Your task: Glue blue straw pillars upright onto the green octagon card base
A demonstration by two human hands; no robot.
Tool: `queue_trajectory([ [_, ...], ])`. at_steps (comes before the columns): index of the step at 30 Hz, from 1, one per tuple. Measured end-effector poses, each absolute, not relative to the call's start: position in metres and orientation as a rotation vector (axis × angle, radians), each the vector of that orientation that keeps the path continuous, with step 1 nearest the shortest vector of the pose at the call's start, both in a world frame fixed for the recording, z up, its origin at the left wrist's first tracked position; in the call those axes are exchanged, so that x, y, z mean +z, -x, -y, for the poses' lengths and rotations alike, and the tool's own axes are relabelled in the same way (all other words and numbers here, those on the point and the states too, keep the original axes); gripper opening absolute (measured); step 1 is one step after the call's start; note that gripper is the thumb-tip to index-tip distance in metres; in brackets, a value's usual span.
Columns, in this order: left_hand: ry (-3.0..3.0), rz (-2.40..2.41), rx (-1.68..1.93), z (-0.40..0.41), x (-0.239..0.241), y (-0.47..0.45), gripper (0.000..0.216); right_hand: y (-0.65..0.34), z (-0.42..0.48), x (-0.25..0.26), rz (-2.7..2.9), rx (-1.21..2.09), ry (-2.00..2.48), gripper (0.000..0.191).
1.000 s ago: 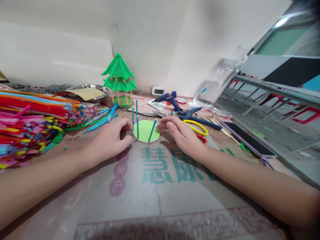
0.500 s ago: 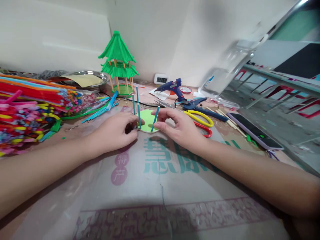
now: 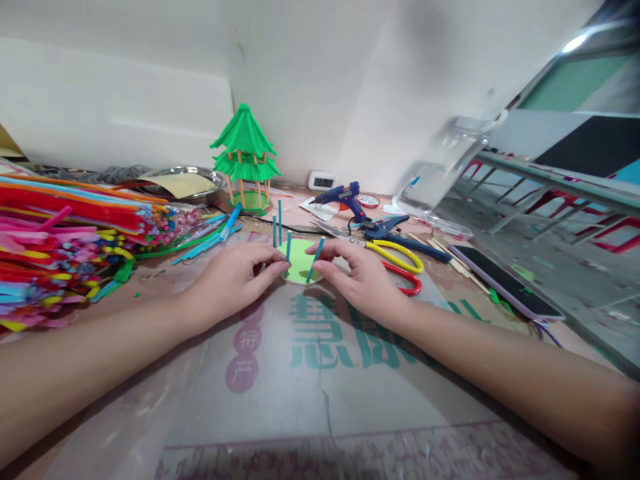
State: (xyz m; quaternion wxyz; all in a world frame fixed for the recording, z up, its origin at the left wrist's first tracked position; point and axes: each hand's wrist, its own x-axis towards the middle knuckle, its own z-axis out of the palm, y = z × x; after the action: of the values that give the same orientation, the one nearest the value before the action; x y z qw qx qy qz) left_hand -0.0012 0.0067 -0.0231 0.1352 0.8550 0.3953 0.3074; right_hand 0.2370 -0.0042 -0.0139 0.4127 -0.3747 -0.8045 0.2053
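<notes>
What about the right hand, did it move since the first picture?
Yes. Judged against the glue gun, the right hand has moved left, to the leaning blue stick.

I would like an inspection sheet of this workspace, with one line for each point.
Surface: sheet printed in teal and purple.
Work pieces: light-green flat base; four thin teal sticks standing on it, the front right one leaning.
Clutter: multicoloured fuzzy pipe cleaners at left; blue glue gun, yellow-and-red-handled scissors, black phone in purple case at right; green tiered-roof pavilion model behind.
Hands: left hand at the front left stick; right hand, thumb and forefinger at the leaning stick; firmness of grip unclear.
Cables: thin black cable behind the base.
Surroundings: pale wall behind; clear plastic jug and grey table at right.
</notes>
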Motion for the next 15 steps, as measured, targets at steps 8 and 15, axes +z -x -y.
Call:
queue_trajectory([
  [8,-2.535,-1.116,0.906,-0.0079,-0.0242,0.0009,0.031,-0.2345,0.0038,-0.0113,2.011,0.518,0.968,0.009],
  [15,-2.531,-1.125,0.891,-0.0069,-0.0223,0.0010,0.032,-0.2340,0.0030,-0.0082,2.081,0.482,0.947,0.010],
])
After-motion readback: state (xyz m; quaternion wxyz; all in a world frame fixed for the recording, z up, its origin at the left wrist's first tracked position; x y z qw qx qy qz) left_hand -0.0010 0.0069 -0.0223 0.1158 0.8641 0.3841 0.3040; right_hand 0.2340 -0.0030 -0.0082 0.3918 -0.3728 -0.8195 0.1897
